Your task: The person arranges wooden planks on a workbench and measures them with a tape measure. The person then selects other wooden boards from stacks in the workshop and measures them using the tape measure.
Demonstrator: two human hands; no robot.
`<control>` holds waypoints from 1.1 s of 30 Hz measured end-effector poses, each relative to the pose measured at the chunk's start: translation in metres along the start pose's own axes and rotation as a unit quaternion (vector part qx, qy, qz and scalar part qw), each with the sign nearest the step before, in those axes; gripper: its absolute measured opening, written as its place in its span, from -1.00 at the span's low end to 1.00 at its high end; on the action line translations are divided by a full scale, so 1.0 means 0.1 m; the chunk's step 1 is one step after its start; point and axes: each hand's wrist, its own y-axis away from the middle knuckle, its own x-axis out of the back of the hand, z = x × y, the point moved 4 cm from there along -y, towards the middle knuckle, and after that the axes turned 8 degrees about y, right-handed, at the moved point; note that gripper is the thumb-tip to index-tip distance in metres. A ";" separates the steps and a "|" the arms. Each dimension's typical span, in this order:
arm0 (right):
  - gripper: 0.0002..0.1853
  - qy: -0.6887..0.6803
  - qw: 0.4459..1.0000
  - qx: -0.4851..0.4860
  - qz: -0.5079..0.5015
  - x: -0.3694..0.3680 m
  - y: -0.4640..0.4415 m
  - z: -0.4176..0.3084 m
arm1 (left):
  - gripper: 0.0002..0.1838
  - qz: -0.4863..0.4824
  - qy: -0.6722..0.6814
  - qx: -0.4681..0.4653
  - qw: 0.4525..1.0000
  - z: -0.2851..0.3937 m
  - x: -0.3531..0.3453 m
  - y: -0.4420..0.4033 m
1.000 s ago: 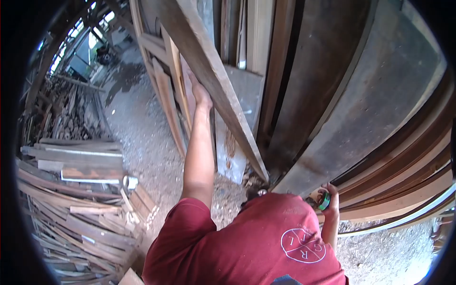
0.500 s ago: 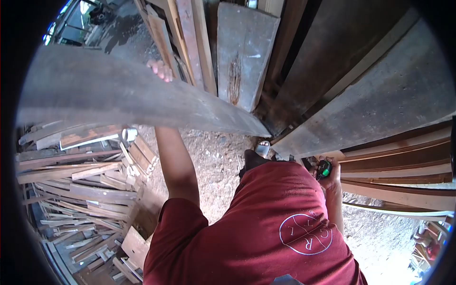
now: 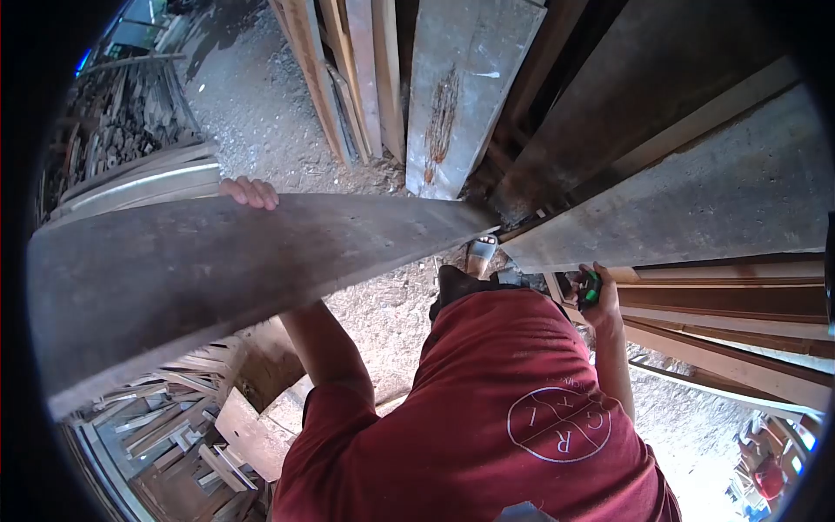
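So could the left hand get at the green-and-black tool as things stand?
Probably not: the left hand is curled over the edge of the wide board, and the green-and-black tool is in the right hand, off to the other side.

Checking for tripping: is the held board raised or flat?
Raised: the left hand grips the board, which hides part of the arm.

You hold a wide, weathered plank (image 3: 191,248), grey-brown with a paler, rough lower edge. It slants from the left of the frame, broad face towards you, looking narrower at its far end near the centre. Right of centre, you grasp a small tool (image 3: 591,289), black and bright green.
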 end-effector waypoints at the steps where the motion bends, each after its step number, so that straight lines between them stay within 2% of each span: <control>1: -0.62 0.011 1.000 0.007 0.004 -0.04 0.02 -0.02 | -0.61 0.001 -0.002 -0.004 1.000 0.06 -0.10 0.06; 3: -0.63 0.019 1.000 0.013 0.003 -0.07 0.03 -0.04 | -0.70 0.149 -0.092 -0.106 0.979 0.30 -0.22 0.14; 5: -0.64 0.023 1.000 0.013 -0.007 -0.08 0.00 -0.04 | -0.53 0.304 -0.207 -0.157 0.917 0.62 -0.10 0.19; 6: -0.64 0.034 0.999 0.014 -0.024 -0.09 -0.02 -0.04 | -0.48 0.457 -0.351 -0.226 0.785 0.70 -0.59 0.00; 8: -0.64 0.048 0.999 0.015 0.004 -0.10 -0.06 -0.05 | -0.25 0.490 -0.266 -0.245 0.793 0.77 -0.63 -0.08; 12: -0.64 0.028 0.999 0.005 -0.041 -0.20 -0.23 0.00 | -0.11 0.522 -0.319 -0.198 0.766 0.60 0.44 0.11; 13: -0.64 0.021 0.998 -0.003 -0.054 -0.28 -0.25 0.03 | -0.05 0.485 -0.214 -0.144 0.835 0.62 0.55 0.06; 15: -0.64 0.032 0.996 -0.006 -0.079 -0.46 -0.30 0.05 | -0.02 0.506 -0.173 -0.086 0.840 0.70 0.41 0.04; 18: -0.66 0.099 0.982 0.008 -0.163 -0.89 -0.41 -0.01 | -0.07 0.506 -0.166 -0.111 0.839 0.82 0.45 0.10; 21: -0.73 0.150 0.967 0.009 -0.204 -1.52 -0.37 -0.05 | -0.12 0.504 -0.127 -0.129 0.845 0.81 0.61 0.23; 22: -0.74 0.167 0.962 0.010 -0.217 -1.79 -0.28 -0.07 | -0.25 0.495 -0.111 -0.136 0.851 0.79 0.70 0.28; 24: -0.67 0.273 0.922 0.043 -0.272 -2.37 -0.04 -0.11 | -0.42 0.472 -0.064 -0.127 0.870 0.73 0.80 0.35; 26: -0.60 0.345 0.877 0.111 -0.316 -2.96 0.25 -0.11 | -0.47 0.463 -0.034 -0.126 0.877 0.73 0.78 0.41; 29: -0.51 0.444 0.778 0.233 -0.378 -3.79 0.86 -0.10 | -0.52 0.443 -0.123 -0.121 0.880 0.73 0.69 0.47; 30: -0.55 0.454 0.751 0.247 -0.410 -4.02 1.07 -0.06 | -0.51 0.429 -0.120 -0.117 0.887 0.70 0.65 0.48; 32: -0.58 0.477 0.645 0.365 -0.472 -4.63 1.41 0.08 | -0.51 0.429 -0.121 -0.135 0.885 0.79 0.55 0.63; 33: -0.57 0.507 0.586 0.433 -0.459 -4.80 1.49 0.12 | -0.52 0.433 -0.112 -0.132 0.885 0.83 0.42 0.65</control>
